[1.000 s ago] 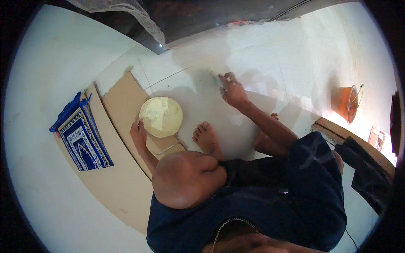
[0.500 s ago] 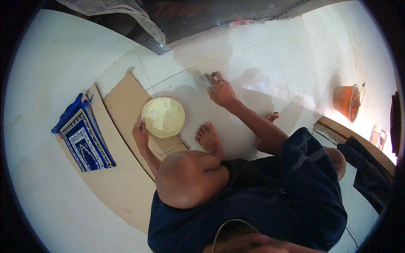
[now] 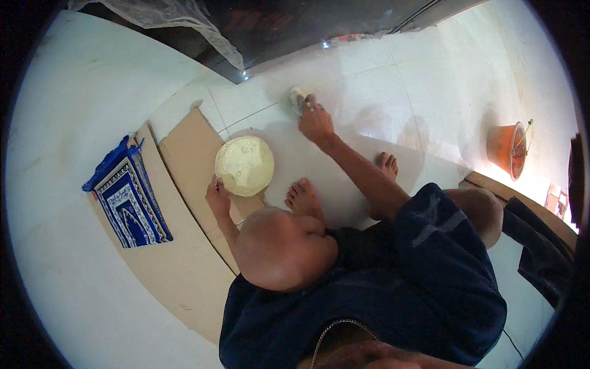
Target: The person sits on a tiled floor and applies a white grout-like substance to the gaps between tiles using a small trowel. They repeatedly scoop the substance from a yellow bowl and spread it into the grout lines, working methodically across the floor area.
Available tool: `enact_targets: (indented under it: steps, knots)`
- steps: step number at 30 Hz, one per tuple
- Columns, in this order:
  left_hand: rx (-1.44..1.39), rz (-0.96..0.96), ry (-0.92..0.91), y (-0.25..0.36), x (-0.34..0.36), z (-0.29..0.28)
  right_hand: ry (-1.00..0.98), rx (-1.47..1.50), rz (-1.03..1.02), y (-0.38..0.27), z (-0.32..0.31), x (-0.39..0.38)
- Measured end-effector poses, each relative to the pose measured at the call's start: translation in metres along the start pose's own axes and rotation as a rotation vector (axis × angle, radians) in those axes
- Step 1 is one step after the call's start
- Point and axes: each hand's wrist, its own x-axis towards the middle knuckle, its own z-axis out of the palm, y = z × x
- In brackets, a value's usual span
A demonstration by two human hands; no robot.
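Observation:
A round bowl, pale yellow inside with whiter, rough patches, rests over the cardboard's edge and the tiled floor. Its near-left rim is gripped by my left hand, thumb and fingers closed on the edge. My right hand reaches forward over the tiles, closed around a small tool with a pale, brush-like end. That end is low at a tile joint; its exact kind is blurred, and the fingers hide the handle.
Flattened cardboard lies at left, carrying a folded blue patterned prayer rug. A dark, plastic-draped panel borders the far side. At right are an orange bucket and dark cloth. My bare feet are on the tiles.
My right hand has moved slightly forward with the tool, whose pale end now points further away. The bowl and left hand have shifted slightly right in view.

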Motion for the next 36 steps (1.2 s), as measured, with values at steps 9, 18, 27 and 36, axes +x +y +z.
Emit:
enact_targets:
  steps: [9, 18, 27, 36]
  knots:
    - [0.002, 0.046, 0.118, -0.009, -0.015, 0.012, -0.141, 0.081, -0.364, -0.022, -0.031, 0.004]
    - [0.006, -0.198, 0.141, -0.004, -0.032, -0.008, 0.097, -0.263, -0.708, 0.036, -0.013, 0.029]
    - [0.092, -0.169, 0.268, -0.056, -0.056, 0.009, -0.04, -0.274, -0.635, 0.025, -0.025, 0.022]
    - [0.087, 0.211, 0.219, -0.034, -0.019, -0.002, -0.196, 0.096, -0.778, -0.073, -0.034, -0.008]
